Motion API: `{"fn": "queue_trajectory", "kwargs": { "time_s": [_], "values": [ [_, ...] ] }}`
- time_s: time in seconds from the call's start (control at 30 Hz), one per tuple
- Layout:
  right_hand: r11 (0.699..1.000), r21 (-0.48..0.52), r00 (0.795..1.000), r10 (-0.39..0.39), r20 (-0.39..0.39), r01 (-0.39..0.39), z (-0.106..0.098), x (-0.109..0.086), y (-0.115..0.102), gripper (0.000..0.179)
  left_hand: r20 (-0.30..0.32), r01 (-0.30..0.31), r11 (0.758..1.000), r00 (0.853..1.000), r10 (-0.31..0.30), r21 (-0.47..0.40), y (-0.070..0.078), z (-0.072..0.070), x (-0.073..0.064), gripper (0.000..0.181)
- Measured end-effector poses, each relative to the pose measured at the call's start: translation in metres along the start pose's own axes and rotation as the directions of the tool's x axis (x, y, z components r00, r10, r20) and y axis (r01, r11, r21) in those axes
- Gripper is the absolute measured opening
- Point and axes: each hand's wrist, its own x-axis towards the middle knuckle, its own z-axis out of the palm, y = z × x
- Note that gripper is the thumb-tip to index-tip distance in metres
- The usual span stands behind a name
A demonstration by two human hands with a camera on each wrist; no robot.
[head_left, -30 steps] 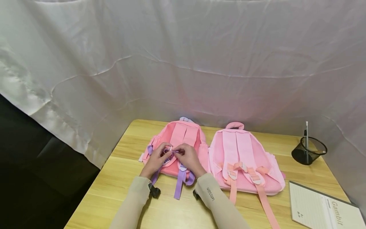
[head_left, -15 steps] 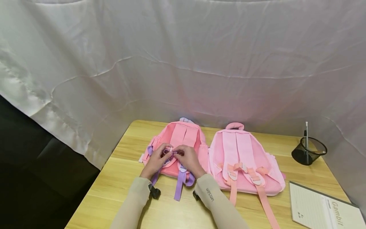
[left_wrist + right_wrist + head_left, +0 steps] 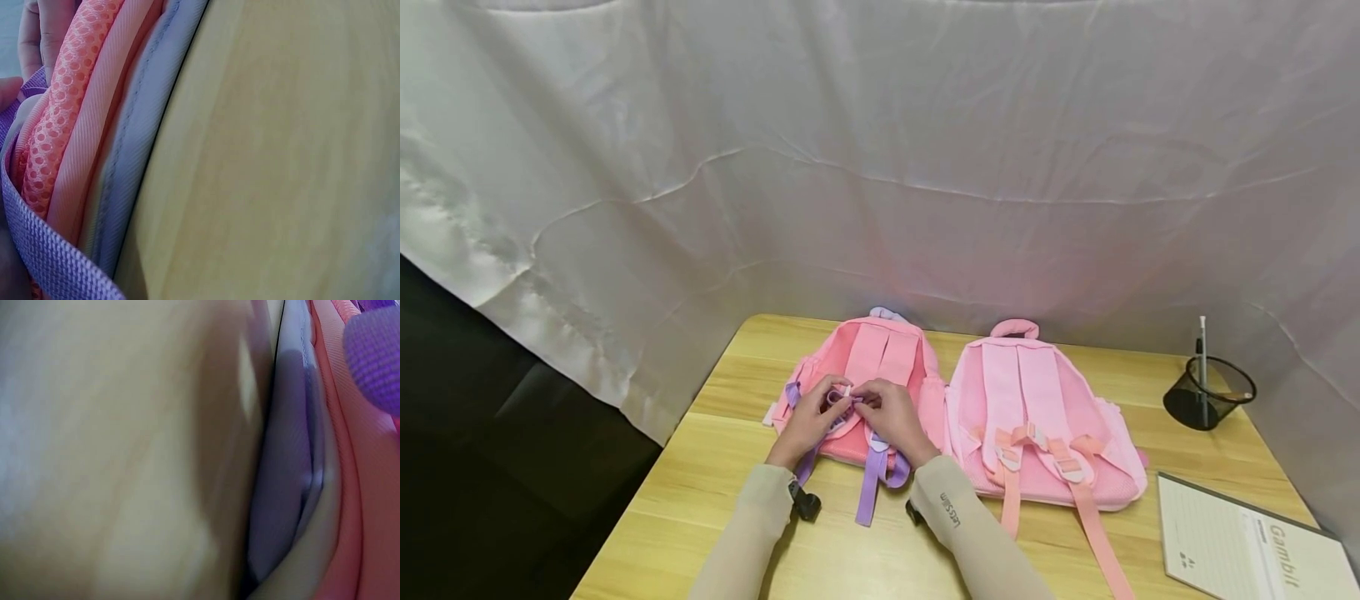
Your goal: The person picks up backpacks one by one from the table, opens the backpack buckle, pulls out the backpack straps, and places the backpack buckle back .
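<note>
A coral-pink backpack (image 3: 901, 360) lies on the wooden table, straps upward. Over its lower back, my left hand (image 3: 805, 421) pinches a purple webbing strap (image 3: 53, 244) at a small white buckle piece (image 3: 847, 390). From the other side, my right hand (image 3: 891, 417) pinches the same purple webbing between thumb and fingertips. The two hands' fingertips nearly meet and partly hide the buckle piece. A second purple strap (image 3: 868, 487) hangs off the bag's lower edge through a white adjuster. In the right wrist view, a purple strap loop (image 3: 375, 359) shows beside the bag's pink edge.
A lighter pink backpack (image 3: 1052, 392) with peach straps (image 3: 1097, 537) lies against the coral one's right side. Farther right are a black mesh pen cup (image 3: 1191, 408) with pens and a notebook (image 3: 1247, 542). A grey curtain (image 3: 925, 183) hangs behind the table (image 3: 662, 517).
</note>
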Motion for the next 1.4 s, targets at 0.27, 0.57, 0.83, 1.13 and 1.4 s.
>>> {"fn": "queue_trajectory", "kwargs": {
  "time_s": [0.27,0.57,0.83,1.13,1.4],
  "values": [
    [1.000,-0.017,1.000,0.025,-0.014,-0.025,-0.001,-0.001,0.000,0.013,-0.021,0.006,1.000,1.000,-0.006,0.000,0.003,0.002,-0.001,0.030],
    [0.999,-0.003,0.999,0.046,-0.005,-0.046,-0.002,-0.002,-0.003,0.013,-0.019,0.010,1.000,1.000,-0.009,0.022,0.001,0.003,-0.001,0.025],
    [0.999,0.005,0.999,0.032,-0.004,-0.032,-0.002,-0.001,-0.004,0.015,0.006,-0.003,1.000,1.000,0.003,0.008,0.038,-0.003,-0.008,0.025],
    [0.998,0.052,1.000,0.023,-0.014,-0.022,-0.005,0.001,-0.003,0.023,0.001,-0.007,0.999,1.000,0.007,-0.039,0.038,-0.003,-0.005,0.025],
    [0.983,0.168,0.997,0.071,-0.004,-0.070,-0.003,0.000,-0.001,0.021,-0.002,0.010,0.999,1.000,-0.010,-0.032,0.034,-0.002,-0.006,0.033]
  ]
}}
